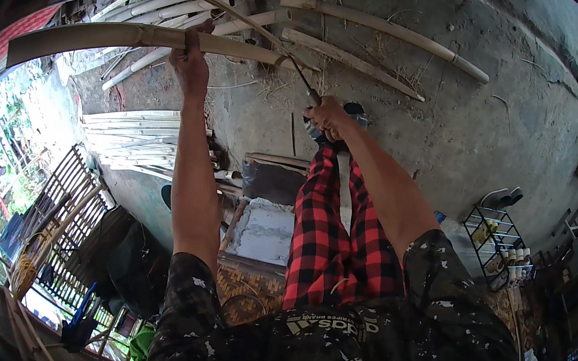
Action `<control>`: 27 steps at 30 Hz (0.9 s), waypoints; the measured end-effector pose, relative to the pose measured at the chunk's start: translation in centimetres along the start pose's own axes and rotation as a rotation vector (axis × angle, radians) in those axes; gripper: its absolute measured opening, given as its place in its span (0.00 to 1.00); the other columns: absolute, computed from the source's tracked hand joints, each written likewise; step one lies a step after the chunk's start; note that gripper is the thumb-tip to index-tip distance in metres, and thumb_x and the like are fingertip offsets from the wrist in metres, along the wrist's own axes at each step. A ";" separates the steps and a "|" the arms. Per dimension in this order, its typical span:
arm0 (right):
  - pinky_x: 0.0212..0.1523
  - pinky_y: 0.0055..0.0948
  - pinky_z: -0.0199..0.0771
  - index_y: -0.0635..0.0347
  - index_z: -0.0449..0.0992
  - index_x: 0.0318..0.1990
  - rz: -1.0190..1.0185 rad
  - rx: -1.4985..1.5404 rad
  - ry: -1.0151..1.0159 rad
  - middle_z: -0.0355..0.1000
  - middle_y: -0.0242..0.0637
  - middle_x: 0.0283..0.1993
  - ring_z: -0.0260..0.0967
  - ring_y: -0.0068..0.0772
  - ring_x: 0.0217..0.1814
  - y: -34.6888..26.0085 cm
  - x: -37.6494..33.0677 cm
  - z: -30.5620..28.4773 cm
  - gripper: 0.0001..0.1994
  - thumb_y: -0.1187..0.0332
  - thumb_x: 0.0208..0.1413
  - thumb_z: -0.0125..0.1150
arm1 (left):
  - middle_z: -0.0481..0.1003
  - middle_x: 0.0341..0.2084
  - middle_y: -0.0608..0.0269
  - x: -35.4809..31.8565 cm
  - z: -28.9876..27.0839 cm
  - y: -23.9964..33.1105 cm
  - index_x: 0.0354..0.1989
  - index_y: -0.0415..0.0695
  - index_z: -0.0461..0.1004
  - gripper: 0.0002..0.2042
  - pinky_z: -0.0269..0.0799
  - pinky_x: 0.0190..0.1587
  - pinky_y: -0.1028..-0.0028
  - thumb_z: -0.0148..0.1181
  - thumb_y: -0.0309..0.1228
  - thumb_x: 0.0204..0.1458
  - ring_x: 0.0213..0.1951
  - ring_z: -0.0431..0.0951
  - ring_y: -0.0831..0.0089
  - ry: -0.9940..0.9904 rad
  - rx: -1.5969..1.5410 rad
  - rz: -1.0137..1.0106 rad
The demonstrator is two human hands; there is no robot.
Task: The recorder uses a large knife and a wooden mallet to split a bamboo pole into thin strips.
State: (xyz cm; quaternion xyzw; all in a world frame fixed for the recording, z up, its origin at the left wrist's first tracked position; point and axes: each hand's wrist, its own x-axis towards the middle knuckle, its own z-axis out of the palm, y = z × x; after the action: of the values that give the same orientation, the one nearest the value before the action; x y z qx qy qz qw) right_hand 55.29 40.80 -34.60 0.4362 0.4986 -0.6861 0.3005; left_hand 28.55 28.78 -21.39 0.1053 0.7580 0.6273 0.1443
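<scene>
Split bamboo culm, long axis running left–right, clamped by the left hand; the right hand (grip pinching a knife handle) sits nearer, rightward.

Bright daylight from the left, shaded foreground, heavy fisheye bending, dark vignetted rim.

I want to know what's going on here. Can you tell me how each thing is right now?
Left hand: shut on bamboo strip.
Right hand: shut on knife handle.
Bamboo strip: held up, bowed.
Knife: blade tip at the strip.
Bamboo poles: lying on the floor.
Wire rack: upright, holding bottles.
</scene>
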 end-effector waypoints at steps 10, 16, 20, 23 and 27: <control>0.15 0.33 0.63 0.61 0.72 0.23 0.006 0.155 -0.052 0.71 0.36 0.20 0.65 0.27 0.14 0.2 -0.4 0.4 0.18 0.61 0.51 0.76 | 0.80 0.51 0.49 0.9 -1.0 0.1 0.51 0.32 0.77 0.20 0.78 0.57 0.63 0.51 0.40 0.70 0.52 0.81 0.62 -0.022 0.033 0.013; 0.35 0.43 0.80 0.68 0.80 0.35 -0.108 -0.630 0.221 0.80 0.50 0.32 0.82 0.48 0.36 -1.0 -1.9 2.5 0.10 0.69 0.50 0.66 | 0.80 0.48 0.47 0.5 -1.7 -0.5 0.52 0.30 0.77 0.18 0.78 0.56 0.64 0.50 0.36 0.70 0.51 0.82 0.59 0.047 0.061 0.042; 0.48 0.46 0.80 0.69 0.79 0.46 -0.059 -0.613 0.271 0.79 0.59 0.46 0.79 0.56 0.53 0.4 -2.2 1.3 0.18 0.71 0.45 0.63 | 0.80 0.46 0.48 -1.0 0.9 0.5 0.51 0.28 0.76 0.18 0.77 0.53 0.66 0.52 0.35 0.69 0.49 0.83 0.62 0.095 0.137 0.010; 0.49 0.47 0.80 0.71 0.78 0.46 -0.059 -0.625 0.244 0.79 0.60 0.47 0.79 0.57 0.53 0.0 -2.2 0.8 0.20 0.71 0.44 0.64 | 0.79 0.47 0.49 -0.7 1.2 0.3 0.52 0.30 0.75 0.20 0.76 0.53 0.66 0.54 0.39 0.69 0.48 0.80 0.64 0.017 0.276 0.151; 0.49 0.47 0.80 0.73 0.79 0.45 -0.058 -0.611 0.213 0.79 0.62 0.46 0.79 0.60 0.52 -1.5 -2.2 1.4 0.20 0.71 0.43 0.65 | 0.81 0.40 0.50 -1.1 1.9 0.3 0.47 0.32 0.80 0.20 0.74 0.49 0.67 0.53 0.41 0.69 0.42 0.79 0.68 0.039 0.294 0.172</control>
State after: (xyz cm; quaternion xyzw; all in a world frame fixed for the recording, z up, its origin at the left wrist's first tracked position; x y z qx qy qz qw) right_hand 54.60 39.88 -31.78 0.3810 0.7223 -0.4636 0.3439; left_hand 30.21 30.22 -21.31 0.1775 0.8325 0.5215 0.0585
